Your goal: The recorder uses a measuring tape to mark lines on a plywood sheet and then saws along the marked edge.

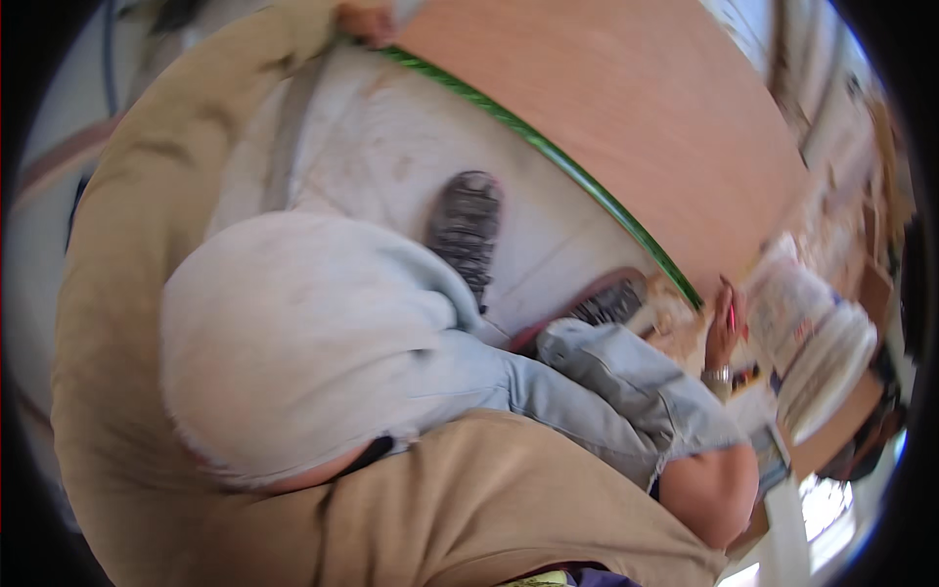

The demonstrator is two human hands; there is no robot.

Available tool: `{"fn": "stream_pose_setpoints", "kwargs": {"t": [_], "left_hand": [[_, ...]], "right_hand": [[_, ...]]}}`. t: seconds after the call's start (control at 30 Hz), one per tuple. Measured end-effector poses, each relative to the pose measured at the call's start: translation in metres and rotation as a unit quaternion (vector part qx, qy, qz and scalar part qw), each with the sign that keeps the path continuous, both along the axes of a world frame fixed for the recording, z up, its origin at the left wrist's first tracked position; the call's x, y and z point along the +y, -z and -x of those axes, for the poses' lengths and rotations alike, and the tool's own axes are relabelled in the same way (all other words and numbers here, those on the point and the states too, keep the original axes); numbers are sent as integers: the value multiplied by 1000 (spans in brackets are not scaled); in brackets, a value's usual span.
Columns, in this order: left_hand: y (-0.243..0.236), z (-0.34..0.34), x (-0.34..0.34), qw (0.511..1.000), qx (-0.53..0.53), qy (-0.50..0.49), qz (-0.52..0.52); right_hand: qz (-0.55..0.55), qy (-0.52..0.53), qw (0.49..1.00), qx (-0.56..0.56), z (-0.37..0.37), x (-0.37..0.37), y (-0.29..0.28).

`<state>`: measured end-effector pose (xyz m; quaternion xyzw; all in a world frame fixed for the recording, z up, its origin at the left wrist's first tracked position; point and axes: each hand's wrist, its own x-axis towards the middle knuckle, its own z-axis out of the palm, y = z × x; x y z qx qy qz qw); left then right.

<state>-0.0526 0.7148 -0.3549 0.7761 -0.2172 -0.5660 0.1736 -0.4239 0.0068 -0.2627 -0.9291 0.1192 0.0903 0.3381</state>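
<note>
Wooden board [626,127], a large flat panel of smooth pale-brown laminate with a green edge strip [548,152], stands on edge across the upper right of the head view, above a dusty white floor [391,166].

Head view: the left hand [367,22] grips the board's top corner at the upper edge, fingers closed over the edge strip. The right hand [724,328], with a metal wristband, rests at the board's lower end, pinching a thin red pencil-like item [732,315]; its exact grip is blurred. The hands are well apart, one at each end.

Risk, as judged: with a hold only at the corners, the panel could tip or slide on the dusty floor and come down on the grey shoes [468,230] just beside its edge. Stacked white sacks [817,342] crowd the right end and could snag it.

Textures: frayed pale denim at the knees, soft tan sleeves, knitted shoe upper.
</note>
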Motion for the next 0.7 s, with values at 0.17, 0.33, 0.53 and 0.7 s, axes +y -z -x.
{"fn": "stream_pose_setpoints", "kwargs": {"t": [0.17,0.33,0.53,0.7], "left_hand": [[6,0,3,997,-30,-66,17],[-3,4,9,992,-49,-115,2],[-6,0,6,993,-29,-108,-43],[-10,0,0,993,-36,-97,-55]], "right_hand": [[-84,294,945,-116,23,-20,-10],[-185,345,915,-101,60,4,-7],[-205,367,905,-73,73,28,17],[-199,345,915,-61,73,26,22]]}}
